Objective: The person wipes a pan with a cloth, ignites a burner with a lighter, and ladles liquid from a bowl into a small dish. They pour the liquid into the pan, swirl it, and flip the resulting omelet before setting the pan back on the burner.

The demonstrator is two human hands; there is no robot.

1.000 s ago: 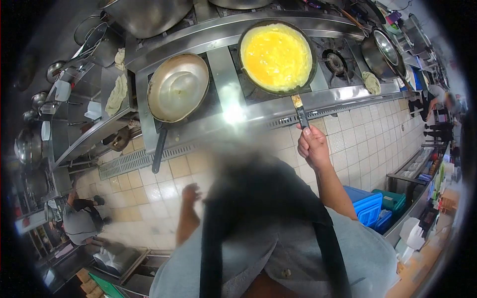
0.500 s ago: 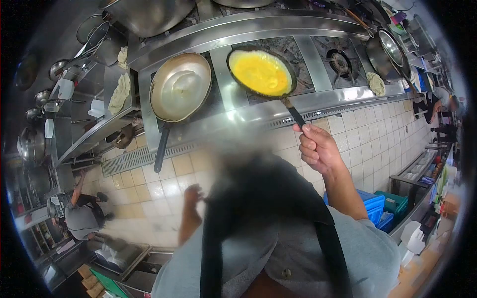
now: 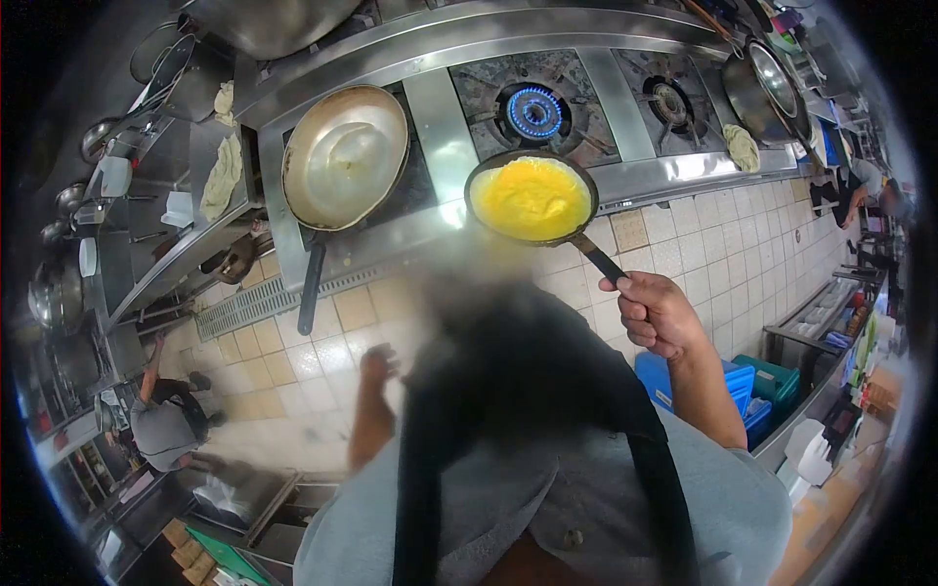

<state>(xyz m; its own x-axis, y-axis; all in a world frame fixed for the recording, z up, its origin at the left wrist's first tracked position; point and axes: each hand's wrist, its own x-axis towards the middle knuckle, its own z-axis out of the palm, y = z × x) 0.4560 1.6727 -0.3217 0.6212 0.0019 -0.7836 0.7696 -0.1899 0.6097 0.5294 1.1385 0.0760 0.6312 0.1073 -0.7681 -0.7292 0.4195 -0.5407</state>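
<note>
My right hand [image 3: 657, 311] is closed round the dark handle of a small frying pan [image 3: 584, 244]. Yellow egg [image 3: 532, 198] covers most of the pan's inside. The pan hangs off the burner, over the stove's front edge, and behind it a gas burner [image 3: 534, 112] burns with a blue flame. A larger pan [image 3: 344, 156] with a thin film of liquid rests on the stove to the left, its handle toward me. Low at the left, my left hand [image 3: 379, 363] hangs near my body, blurred, so its fingers are hard to make out.
An unlit burner [image 3: 669, 103] is on the right, with a cloth [image 3: 741, 147] and a large pot [image 3: 757, 98] beyond. Cloths [image 3: 223, 176] lie on the left counter. A person [image 3: 166, 425] is at the lower left, another [image 3: 860, 190] at the far right. Blue crates [image 3: 653, 379] stand on the floor.
My right hand has drawn the small pan off the burner, toward me and slightly right, uncovering the blue flame. The larger pan still rests on the stove.
</note>
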